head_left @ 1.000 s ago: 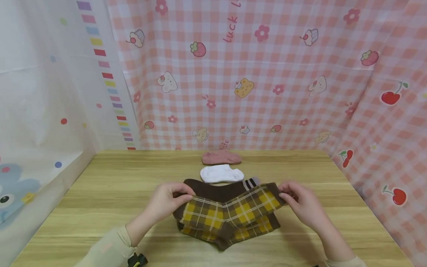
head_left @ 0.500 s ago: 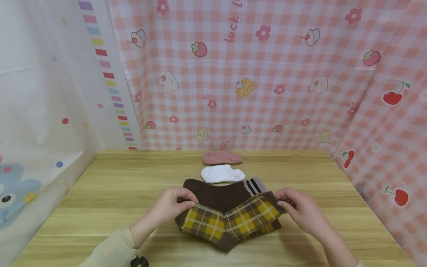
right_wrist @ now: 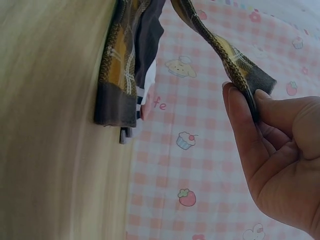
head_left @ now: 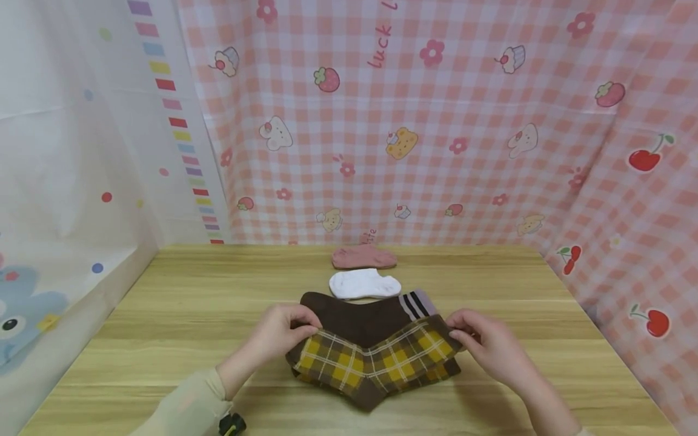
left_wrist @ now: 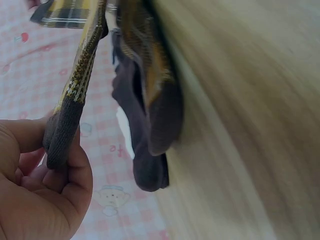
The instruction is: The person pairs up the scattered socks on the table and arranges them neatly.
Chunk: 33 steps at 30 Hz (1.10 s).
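A yellow-and-brown plaid sock [head_left: 400,360] is stretched between my two hands, its brown heel hanging toward me. My left hand [head_left: 280,333] pinches its brown toe end between thumb and fingers. At the other end, my right hand [head_left: 488,342] pinches the brown cuff. Beneath it a second plaid sock [left_wrist: 165,117] lies on the table, mostly covered in the head view; both wrist views show a gap between the two. Just behind lies a dark brown sock [head_left: 354,318] with a lilac, black-striped cuff, partly overlapped by the held sock in the head view.
Farther back on the wooden table [head_left: 163,339] lie a white low-cut sock [head_left: 362,284] and a pink low-cut sock [head_left: 363,257], in line behind the brown one. A pink checked cloth [head_left: 354,121] hangs at the table's back edge, with more printed cloth on both sides.
Both hands have lowered the held plaid sock toward the matching one, which now shows less. More of the brown sock's striped cuff is visible. My right hand has shifted slightly left.
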Available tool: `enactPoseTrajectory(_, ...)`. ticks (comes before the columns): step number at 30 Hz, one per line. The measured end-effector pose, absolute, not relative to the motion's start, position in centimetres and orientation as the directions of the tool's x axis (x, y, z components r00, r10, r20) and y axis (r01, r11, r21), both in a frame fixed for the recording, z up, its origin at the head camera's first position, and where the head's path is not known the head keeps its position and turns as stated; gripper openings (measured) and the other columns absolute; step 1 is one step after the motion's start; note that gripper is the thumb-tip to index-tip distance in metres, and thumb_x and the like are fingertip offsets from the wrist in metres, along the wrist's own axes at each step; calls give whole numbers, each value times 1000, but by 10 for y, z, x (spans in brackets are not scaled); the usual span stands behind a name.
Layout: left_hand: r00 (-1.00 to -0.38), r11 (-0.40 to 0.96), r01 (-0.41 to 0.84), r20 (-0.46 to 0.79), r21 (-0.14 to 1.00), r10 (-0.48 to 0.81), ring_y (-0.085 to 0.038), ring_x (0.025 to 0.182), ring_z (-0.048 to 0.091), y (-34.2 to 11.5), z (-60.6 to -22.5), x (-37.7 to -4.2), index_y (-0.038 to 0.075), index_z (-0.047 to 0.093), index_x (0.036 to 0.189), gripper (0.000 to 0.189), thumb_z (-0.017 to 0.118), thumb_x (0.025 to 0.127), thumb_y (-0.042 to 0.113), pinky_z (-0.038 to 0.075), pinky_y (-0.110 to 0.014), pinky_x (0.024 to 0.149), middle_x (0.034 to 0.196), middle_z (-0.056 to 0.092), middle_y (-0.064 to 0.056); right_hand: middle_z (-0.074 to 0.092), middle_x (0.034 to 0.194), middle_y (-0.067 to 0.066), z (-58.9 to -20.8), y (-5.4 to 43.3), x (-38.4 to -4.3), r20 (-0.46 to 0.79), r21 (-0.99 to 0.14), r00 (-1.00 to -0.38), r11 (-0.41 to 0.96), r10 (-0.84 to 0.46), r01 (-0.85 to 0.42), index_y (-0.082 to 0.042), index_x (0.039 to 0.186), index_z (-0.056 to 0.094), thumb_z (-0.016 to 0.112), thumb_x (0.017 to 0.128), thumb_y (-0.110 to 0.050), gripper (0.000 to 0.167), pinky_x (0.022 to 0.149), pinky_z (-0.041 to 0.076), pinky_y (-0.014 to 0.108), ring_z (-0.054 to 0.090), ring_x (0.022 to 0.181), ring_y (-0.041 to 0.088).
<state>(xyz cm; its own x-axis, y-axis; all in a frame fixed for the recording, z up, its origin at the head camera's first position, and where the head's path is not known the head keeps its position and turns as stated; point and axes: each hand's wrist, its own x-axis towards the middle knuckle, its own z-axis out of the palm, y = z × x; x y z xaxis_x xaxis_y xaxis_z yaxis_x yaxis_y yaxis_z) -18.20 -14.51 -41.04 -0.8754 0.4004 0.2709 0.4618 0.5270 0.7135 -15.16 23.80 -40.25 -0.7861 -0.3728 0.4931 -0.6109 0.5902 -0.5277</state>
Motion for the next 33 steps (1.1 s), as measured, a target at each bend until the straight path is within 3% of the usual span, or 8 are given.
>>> enactPoseTrajectory(5,-858,574,502,293,647,421,-5,78,63,-144,-418,-183,17,73,83,14,75,86,3,53,-26,71,83,69,10,66,83,-10,-407,236,-153,476,-537,-795,591,-377,-602,-12,93,66,72,83,8,23,57,51,24,56,69,0)
enactPoseTrajectory(22,-832,561,531,266,635,487,-6,79,63,-145,-439,-191,14,73,83,13,76,85,2,53,-28,71,83,69,9,65,84,-10,-413,238,-150,435,-555,-822,610,-368,-566,-12,93,66,72,85,6,21,56,51,24,57,71,0)
enactPoseTrajectory(33,-825,571,539,249,620,508,-3,76,60,-147,-448,-196,14,71,82,13,76,84,2,52,-27,70,80,68,11,66,84,-6,-417,243,-150,286,-597,-888,658,-360,-459,-8,95,65,70,87,3,15,61,53,24,60,73,4)
